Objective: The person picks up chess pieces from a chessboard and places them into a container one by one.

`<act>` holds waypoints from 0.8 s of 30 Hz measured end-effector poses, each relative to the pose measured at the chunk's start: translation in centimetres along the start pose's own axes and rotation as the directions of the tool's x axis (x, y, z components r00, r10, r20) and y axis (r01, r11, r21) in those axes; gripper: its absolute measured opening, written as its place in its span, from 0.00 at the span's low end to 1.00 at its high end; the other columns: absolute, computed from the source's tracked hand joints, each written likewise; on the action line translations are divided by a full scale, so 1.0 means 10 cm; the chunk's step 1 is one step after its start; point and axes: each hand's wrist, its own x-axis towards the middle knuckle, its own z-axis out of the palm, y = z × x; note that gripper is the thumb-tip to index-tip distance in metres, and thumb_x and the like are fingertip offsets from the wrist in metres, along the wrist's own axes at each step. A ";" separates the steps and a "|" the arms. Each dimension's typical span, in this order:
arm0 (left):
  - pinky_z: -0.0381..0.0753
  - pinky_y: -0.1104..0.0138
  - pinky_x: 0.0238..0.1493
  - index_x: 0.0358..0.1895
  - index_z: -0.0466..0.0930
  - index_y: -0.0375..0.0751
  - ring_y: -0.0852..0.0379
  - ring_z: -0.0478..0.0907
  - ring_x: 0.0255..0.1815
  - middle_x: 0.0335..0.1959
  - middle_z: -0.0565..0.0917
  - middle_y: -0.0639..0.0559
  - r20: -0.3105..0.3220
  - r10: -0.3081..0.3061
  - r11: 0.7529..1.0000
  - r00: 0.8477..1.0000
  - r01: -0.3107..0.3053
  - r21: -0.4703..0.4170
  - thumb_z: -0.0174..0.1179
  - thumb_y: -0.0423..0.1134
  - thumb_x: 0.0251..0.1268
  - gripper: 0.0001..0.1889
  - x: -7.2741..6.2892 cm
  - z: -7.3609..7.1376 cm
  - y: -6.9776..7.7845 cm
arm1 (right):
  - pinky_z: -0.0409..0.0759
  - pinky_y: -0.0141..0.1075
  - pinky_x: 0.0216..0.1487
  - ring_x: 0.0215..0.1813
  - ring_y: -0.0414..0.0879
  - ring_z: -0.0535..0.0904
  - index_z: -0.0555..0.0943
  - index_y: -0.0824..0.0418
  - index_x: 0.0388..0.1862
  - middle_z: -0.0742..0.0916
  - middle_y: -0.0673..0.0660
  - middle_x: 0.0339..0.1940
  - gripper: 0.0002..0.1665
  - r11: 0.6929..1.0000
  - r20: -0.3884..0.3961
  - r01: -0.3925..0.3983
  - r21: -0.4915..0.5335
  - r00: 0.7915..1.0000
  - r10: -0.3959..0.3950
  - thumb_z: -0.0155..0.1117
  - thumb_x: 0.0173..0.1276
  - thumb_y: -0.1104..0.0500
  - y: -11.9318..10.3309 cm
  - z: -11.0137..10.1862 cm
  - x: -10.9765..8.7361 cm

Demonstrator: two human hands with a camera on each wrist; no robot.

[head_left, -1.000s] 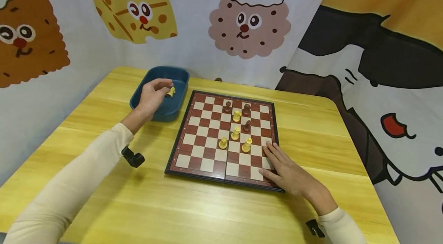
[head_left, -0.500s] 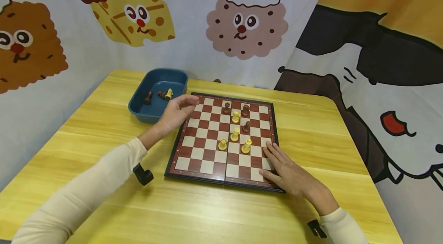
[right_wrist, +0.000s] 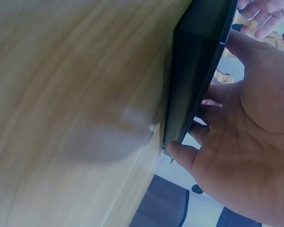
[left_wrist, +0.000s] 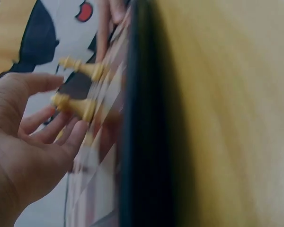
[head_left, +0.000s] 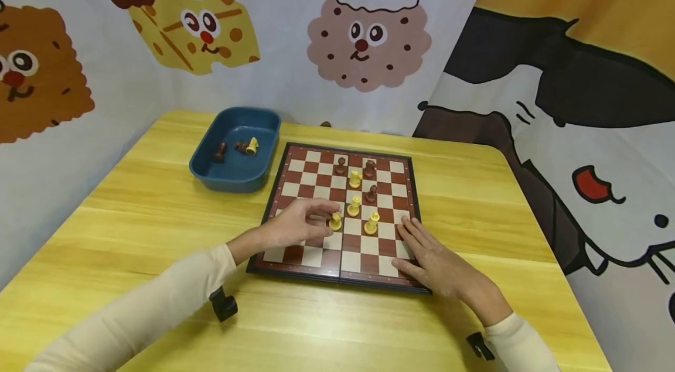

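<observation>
The chessboard (head_left: 312, 256) lies flat on the table with several cream and dark brown chess pieces standing on it. Over its left half, my left hand (head_left: 295, 224) has thumb and fingers apart around a cream chess piece (head_left: 336, 221). In the left wrist view that piece (left_wrist: 75, 106) stands between thumb and fingers, with gaps showing; contact is hard to tell through the blur. Two more cream pieces, a middle one (head_left: 354, 206) and a right one (head_left: 371, 224), stand close by. My right hand (head_left: 443, 263) rests on the board's near right corner, fingers straight.
A blue tray (head_left: 232, 186) sits left of the board's far corner, with a cream piece (head_left: 252, 146) and dark pieces lying in it. Dark brown pieces, including one (head_left: 371, 194), stand farther back on the board. A printed cloth (head_left: 285, 85) hangs behind the yellow table (head_left: 295, 325).
My left hand has moved from the tray, rightward and nearer, to the cream piece on the board. A cream piece now lies in the tray, released. My right hand stays in place.
</observation>
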 end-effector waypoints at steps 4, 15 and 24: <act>0.82 0.58 0.57 0.70 0.71 0.30 0.40 0.76 0.61 0.62 0.77 0.37 -0.038 -0.037 0.999 0.999 0.036 -0.017 0.65 0.25 0.67 0.28 0.00 0.14 -0.01 | 0.55 0.60 0.75 0.83 0.59 0.40 0.51 0.63 0.84 0.50 0.61 0.84 0.50 1.000 -0.005 0.009 -0.003 1.000 -0.009 0.48 0.79 0.32 0.00 0.00 -0.01; 0.84 0.64 0.51 0.62 0.75 0.27 0.47 0.82 0.54 0.52 0.85 0.40 -0.149 -0.002 1.000 0.989 0.001 -0.009 0.61 0.21 0.69 0.19 0.14 0.26 -0.08 | 0.55 0.60 0.75 0.83 0.59 0.40 0.50 0.62 0.84 0.50 0.60 0.84 0.51 1.000 0.007 -0.001 0.020 1.000 0.001 0.47 0.78 0.30 0.00 -0.02 -0.01; 0.84 0.65 0.51 0.56 0.80 0.28 0.49 0.83 0.52 0.50 0.86 0.41 -0.133 -0.027 1.000 0.991 0.027 -0.001 0.62 0.23 0.69 0.14 0.17 0.18 -0.10 | 0.55 0.59 0.75 0.83 0.59 0.39 0.50 0.63 0.84 0.49 0.60 0.84 0.52 1.000 0.009 -0.001 0.016 1.000 0.001 0.47 0.77 0.30 0.00 -0.03 0.03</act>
